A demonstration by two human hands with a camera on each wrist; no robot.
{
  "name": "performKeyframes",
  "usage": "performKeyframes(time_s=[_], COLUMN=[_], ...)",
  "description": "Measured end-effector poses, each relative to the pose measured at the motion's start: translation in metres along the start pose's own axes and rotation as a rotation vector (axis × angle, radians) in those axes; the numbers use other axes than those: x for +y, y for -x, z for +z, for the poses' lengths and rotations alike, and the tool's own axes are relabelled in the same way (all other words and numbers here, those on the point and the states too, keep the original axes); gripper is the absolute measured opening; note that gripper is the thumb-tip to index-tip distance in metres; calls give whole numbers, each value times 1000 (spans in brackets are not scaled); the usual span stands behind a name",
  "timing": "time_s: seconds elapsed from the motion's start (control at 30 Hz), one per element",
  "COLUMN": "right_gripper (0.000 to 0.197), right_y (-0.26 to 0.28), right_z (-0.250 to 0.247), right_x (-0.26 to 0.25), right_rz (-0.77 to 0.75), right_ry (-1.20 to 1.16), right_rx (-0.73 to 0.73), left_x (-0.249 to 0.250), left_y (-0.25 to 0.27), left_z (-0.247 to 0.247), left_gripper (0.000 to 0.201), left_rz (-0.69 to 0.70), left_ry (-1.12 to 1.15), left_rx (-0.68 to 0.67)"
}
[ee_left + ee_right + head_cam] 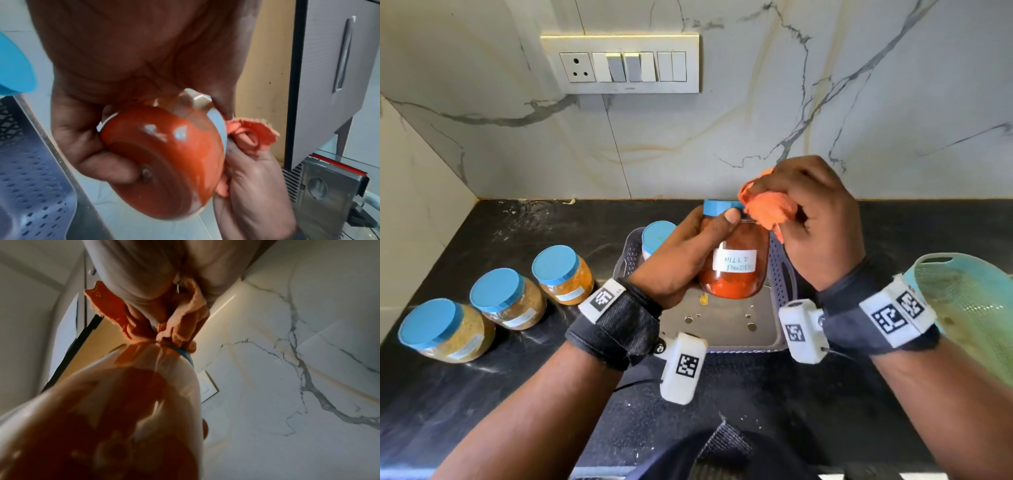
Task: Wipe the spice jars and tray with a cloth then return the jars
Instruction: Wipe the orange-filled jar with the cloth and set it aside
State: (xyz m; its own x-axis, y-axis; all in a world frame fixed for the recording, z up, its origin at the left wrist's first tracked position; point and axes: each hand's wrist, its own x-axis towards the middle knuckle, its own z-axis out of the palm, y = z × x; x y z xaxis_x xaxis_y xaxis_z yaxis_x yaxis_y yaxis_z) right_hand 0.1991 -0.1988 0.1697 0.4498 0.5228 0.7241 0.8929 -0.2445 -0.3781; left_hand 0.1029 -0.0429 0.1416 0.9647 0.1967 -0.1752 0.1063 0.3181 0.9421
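Note:
My left hand grips a blue-lidded jar of red chilli powder and holds it above the grey perforated tray. From below, the jar's red base fills my left palm. My right hand clutches a bunched orange cloth and presses it against the jar's neck, just under the lid. The cloth meets the jar at the lid rim. Another blue-lidded jar stands in the tray's back left corner, half hidden by my left hand.
Three blue-lidded spice jars stand in a diagonal row on the black counter, left of the tray. A pale green basket sits at the right edge. The marble wall carries a switch panel.

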Motion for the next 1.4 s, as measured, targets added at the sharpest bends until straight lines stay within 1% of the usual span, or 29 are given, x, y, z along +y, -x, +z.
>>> performKeyframes(time_s=[0.07,0.17,0.23,0.3,0.33,0.37,0.43,0.47,0.53,0.6,0.67,0.73,0.8,0.83,0.9,0.97,1.0,1.07,1.17,1.23,1.3,1.37,1.4], right_gripper=[36,31,28,30,33,36,41,40,36,33,27,24,25,25,21,18,20,28,43,44,38,26,23], right_y=[0,29,54,63,58,49,23,10,0,9,29,42,44,44,44,45,43,32,10,12,30,52,58], right_z=[0,7,11,12,10,8,3,-1,-5,-1,7,15,19,20,21,20,18,13,4,4,9,15,15], right_x=[-1,-9,-12,-12,-10,-8,-4,-3,-4,-10,-16,-19,-20,-21,-23,-21,-18,-9,2,-2,-13,-25,-26], right_rz=[-14,-61,-148,-220,-218,-185,-76,-38,-31,-71,-140,-216,-260,-285,-345,-375,-358,-254,-65,-38,-96,-225,-286], right_ry=[-49,-44,-8,29,37,35,25,22,4,-23,4,84,166,196,239,263,253,154,29,18,32,99,134], right_rx=[-21,-108,-200,-252,-235,-188,-65,-25,-6,-49,-117,-190,-214,-212,-231,-256,-250,-185,-84,-84,-127,-201,-236], left_x=[-1,2,1,1,1,1,3,4,6,8,9,10,7,6,4,0,-2,-7,-11,-11,-8,-7,-8], left_y=[1,-1,-2,-1,-1,0,-1,-2,-5,-9,-10,-12,-16,-18,-19,-19,-19,-17,-15,-16,-18,-19,-19], left_z=[1,-7,-14,-17,-16,-15,-11,-8,-9,-12,-17,-20,-22,-22,-22,-23,-21,-18,-13,-12,-12,-15,-15], left_gripper=[56,56,60,61,60,59,58,57,58,61,67,84,102,106,98,82,72,57,48,41,36,28,28], left_rz=[3,-2,13,15,12,7,0,1,19,33,21,6,55,84,102,98,93,83,83,93,94,99,95], left_ry=[25,59,56,51,52,47,20,21,52,108,153,182,133,96,63,64,67,75,73,71,95,121,122], left_rx=[17,60,59,51,42,20,-23,-42,-64,-93,-106,-50,-12,-4,7,25,30,27,23,32,75,101,103])
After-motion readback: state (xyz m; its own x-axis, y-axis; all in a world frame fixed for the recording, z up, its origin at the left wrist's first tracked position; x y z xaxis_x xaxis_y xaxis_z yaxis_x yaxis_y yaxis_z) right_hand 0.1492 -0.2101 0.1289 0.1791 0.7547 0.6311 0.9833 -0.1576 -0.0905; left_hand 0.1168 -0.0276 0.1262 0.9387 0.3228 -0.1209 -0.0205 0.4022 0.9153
